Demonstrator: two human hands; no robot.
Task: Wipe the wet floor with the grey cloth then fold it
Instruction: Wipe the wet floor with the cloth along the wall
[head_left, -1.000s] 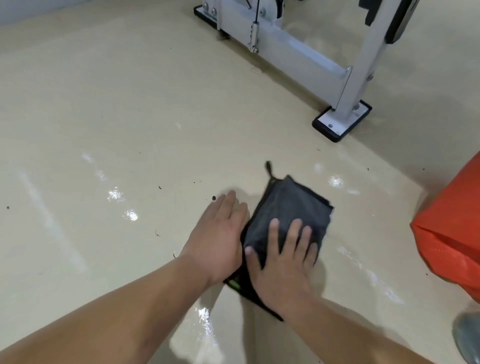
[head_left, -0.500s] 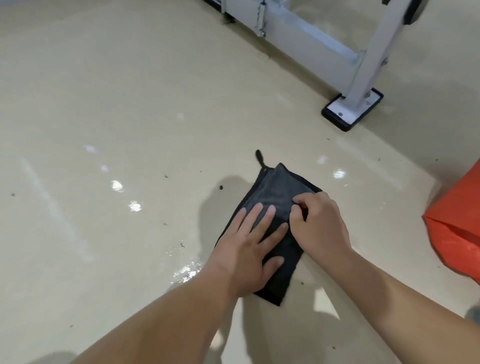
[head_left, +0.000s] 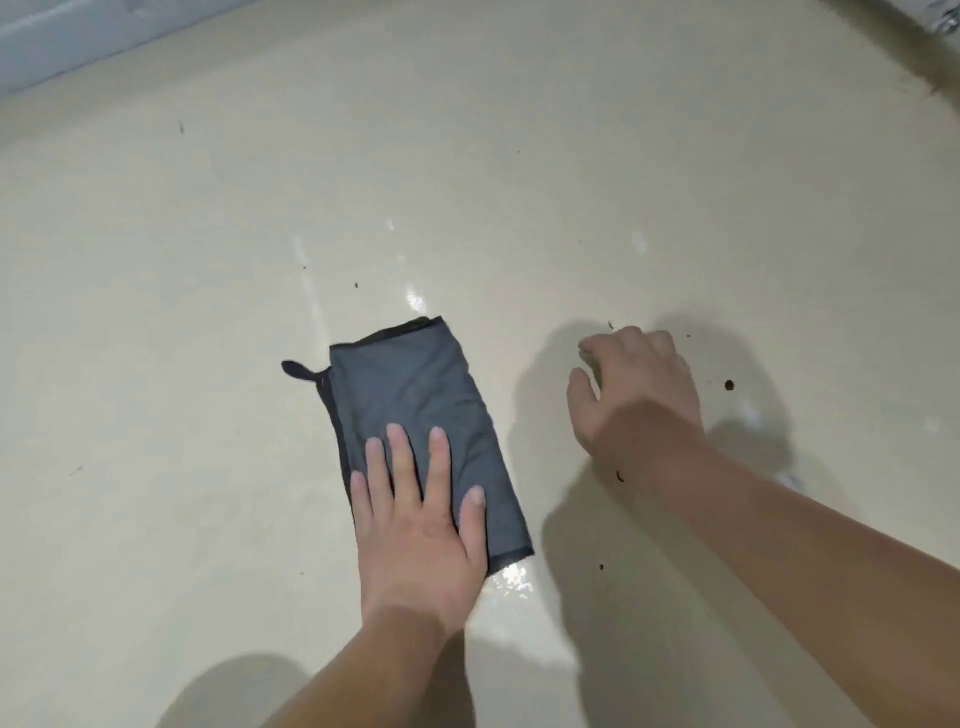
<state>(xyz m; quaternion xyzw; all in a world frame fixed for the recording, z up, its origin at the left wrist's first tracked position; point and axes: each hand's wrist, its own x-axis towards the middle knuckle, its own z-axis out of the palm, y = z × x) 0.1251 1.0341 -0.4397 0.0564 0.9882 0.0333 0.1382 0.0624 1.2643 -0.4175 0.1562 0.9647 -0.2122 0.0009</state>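
Observation:
The grey cloth (head_left: 415, 410) lies folded into a narrow rectangle on the cream floor (head_left: 182, 364), a small dark loop sticking out at its far left corner. My left hand (head_left: 418, 519) presses flat on the cloth's near half, fingers straight and spread. My right hand (head_left: 636, 387) is off the cloth, to its right, over the bare floor with fingers loosely curled and holding nothing. A shiny wet patch (head_left: 511, 582) glistens just beside the cloth's near right corner.
Small dark specks of dirt (head_left: 729, 385) are scattered on the floor around my right hand. More wet glints (head_left: 415, 299) show beyond the cloth. A grey wall base (head_left: 78, 36) runs along the top left. A blurred metal object (head_left: 935, 21) sits at the top right corner.
My right hand has let go of the cloth and moved off to the right. The left hand stays pressed on the cloth. The view has swung, so the metal frame and orange bag are out of sight.

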